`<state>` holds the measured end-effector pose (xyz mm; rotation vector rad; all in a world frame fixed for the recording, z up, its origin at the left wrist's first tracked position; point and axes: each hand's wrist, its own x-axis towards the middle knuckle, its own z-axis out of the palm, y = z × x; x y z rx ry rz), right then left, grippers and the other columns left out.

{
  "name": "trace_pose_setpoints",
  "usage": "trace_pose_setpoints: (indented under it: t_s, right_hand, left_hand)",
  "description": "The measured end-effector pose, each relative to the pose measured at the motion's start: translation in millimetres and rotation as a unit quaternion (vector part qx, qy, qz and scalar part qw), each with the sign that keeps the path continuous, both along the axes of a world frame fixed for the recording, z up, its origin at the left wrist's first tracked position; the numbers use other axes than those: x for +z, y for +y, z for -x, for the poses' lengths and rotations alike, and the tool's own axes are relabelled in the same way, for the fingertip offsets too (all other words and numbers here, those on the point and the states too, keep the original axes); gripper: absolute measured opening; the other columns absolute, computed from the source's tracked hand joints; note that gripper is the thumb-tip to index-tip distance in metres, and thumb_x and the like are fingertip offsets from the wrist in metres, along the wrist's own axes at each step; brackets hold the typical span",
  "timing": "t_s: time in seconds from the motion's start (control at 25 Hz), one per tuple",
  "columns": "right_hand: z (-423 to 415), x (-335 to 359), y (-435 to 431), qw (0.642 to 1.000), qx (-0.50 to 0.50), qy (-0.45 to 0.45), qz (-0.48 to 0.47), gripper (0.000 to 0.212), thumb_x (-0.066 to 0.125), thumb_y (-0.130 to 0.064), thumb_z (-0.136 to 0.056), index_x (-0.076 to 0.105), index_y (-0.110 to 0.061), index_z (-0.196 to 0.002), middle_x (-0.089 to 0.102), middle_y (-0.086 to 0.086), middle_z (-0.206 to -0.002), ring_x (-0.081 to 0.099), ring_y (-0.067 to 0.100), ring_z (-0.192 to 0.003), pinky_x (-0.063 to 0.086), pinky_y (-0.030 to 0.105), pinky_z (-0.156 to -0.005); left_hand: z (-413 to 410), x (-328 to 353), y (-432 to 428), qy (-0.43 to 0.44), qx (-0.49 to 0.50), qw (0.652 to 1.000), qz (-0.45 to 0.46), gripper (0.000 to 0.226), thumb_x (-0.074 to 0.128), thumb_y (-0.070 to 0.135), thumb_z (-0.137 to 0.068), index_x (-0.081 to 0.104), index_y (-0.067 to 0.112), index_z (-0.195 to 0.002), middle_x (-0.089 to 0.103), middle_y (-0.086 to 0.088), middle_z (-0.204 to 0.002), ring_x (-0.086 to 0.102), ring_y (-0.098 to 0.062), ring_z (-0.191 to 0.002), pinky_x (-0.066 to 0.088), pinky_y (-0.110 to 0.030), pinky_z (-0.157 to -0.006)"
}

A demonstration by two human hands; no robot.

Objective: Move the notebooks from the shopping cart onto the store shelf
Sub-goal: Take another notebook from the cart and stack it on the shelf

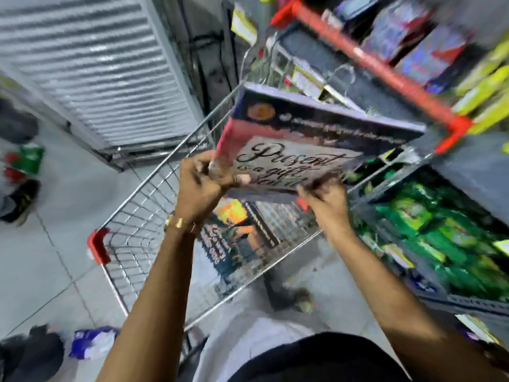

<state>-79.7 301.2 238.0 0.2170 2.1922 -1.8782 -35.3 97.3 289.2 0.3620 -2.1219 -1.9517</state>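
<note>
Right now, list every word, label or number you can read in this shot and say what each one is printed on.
"Present is a gift": script on the cover of the held notebooks, gripped by the left hand and right hand; the following words are covered or blurred.
Lettering on the notebook in the cart: too blurred to read.
Yellow shelf tags: too blurred to read.
Green packets: no legible text.
</note>
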Motion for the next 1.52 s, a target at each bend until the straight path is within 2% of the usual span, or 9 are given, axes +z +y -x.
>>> trace_pose_setpoints:
  t_s: [0.2,0.4,0.52,0.72,0.88,1.04,1.2,1.32,1.52]
  right_hand:
    - [4,92,74,0.956,-0.117,0.268,0.002,0.021,0.065,-0.025,-0.088,0.047,-0.019,-0.079,0.061,0.005,-0.077,0.054,0.004,-0.075,0.043,0.028,-0.069]
    - [5,202,142,0.83,-0.278,0.483,0.017,0.023,0.065,-0.012,-0.089,0.053,-0.023,-0.104,0.066,-0.017,-0.091,0.058,0.0,-0.088,0.052,0.028,-0.081]
    - [1,257,188,0.764,-0.348,0.543,-0.027,0.035,0.068,-0.011,-0.087,0.047,-0.017,-0.113,0.064,-0.017,-0.094,0.059,-0.009,-0.086,0.046,0.012,-0.079]
    - [-1,340,282,0.686,-0.472,0.496,-0.246,0.049,0.068,-0.046,-0.079,0.06,-0.019,-0.119,0.066,0.008,-0.111,0.065,0.024,-0.097,0.052,0.041,-0.087]
    - [17,394,343,0.706,-0.468,0.408,-0.341,0.025,0.067,-0.023,-0.081,0.069,-0.001,-0.092,0.066,0.022,-0.087,0.061,0.033,-0.08,0.043,0.035,-0.067]
    - [63,431,390,0.77,-0.467,0.297,-0.319,0.025,0.058,-0.011,-0.077,0.041,-0.009,-0.059,0.039,0.014,-0.066,0.04,0.024,-0.061,0.031,0.031,-0.058]
    - [106,411,415,0.808,-0.43,0.228,-0.332,0.015,0.062,-0.009,-0.077,0.05,-0.007,-0.068,0.05,0.015,-0.078,0.054,0.025,-0.076,0.039,0.032,-0.063]
    - [120,390,425,0.817,-0.415,0.173,-0.361,0.014,0.067,-0.017,-0.081,0.057,-0.006,-0.081,0.053,0.014,-0.088,0.058,0.029,-0.086,0.041,0.031,-0.068]
    - [112,374,423,0.79,-0.415,0.134,-0.431,0.006,0.056,-0.013,-0.09,0.055,-0.007,-0.089,0.06,0.02,-0.11,0.06,0.036,-0.102,0.046,0.034,-0.072]
  left_hand:
    - [33,91,74,0.11,-0.062,0.99,-0.063,0.027,0.069,-0.019,-0.069,0.052,0.0,-0.06,0.046,0.017,-0.036,0.045,0.007,-0.037,0.043,-0.006,-0.045]
    - [75,184,143,0.232,-0.233,0.937,-0.116,0.032,0.069,-0.006,-0.074,0.053,0.008,-0.097,0.07,0.0,-0.086,0.068,-0.016,-0.083,0.059,-0.04,-0.08]
    - [94,236,193,0.284,-0.299,0.901,-0.137,0.048,0.059,-0.016,-0.076,0.046,0.006,-0.117,0.066,-0.011,-0.108,0.064,-0.026,-0.102,0.051,-0.048,-0.096]
    - [129,309,291,0.301,-0.338,0.888,-0.077,0.046,0.06,-0.013,-0.081,0.046,0.005,-0.121,0.066,-0.004,-0.095,0.064,-0.012,-0.08,0.057,-0.029,-0.075]
    - [170,355,360,0.289,-0.404,0.867,-0.035,0.022,0.06,-0.012,-0.083,0.059,0.007,-0.095,0.066,-0.006,-0.085,0.065,-0.004,-0.062,0.057,-0.021,-0.063]
    - [240,378,417,0.203,-0.406,0.89,-0.033,0.04,0.068,-0.009,-0.078,0.054,-0.013,-0.115,0.063,-0.026,-0.11,0.06,-0.029,-0.091,0.054,-0.043,-0.082]
    - [302,363,445,0.122,-0.363,0.921,0.067,0.06,0.076,-0.006,-0.071,0.048,-0.016,-0.124,0.058,-0.032,-0.127,0.06,-0.034,-0.105,0.05,-0.052,-0.098]
    - [310,344,449,0.098,-0.326,0.917,0.206,0.058,0.083,0.01,-0.07,0.057,-0.016,-0.115,0.066,-0.018,-0.108,0.063,-0.028,-0.1,0.052,-0.042,-0.097]
    - [276,337,443,0.125,-0.279,0.844,0.44,0.041,0.073,0.045,-0.076,0.066,0.006,-0.085,0.055,-0.013,-0.082,0.057,-0.029,-0.085,0.046,-0.033,-0.074]
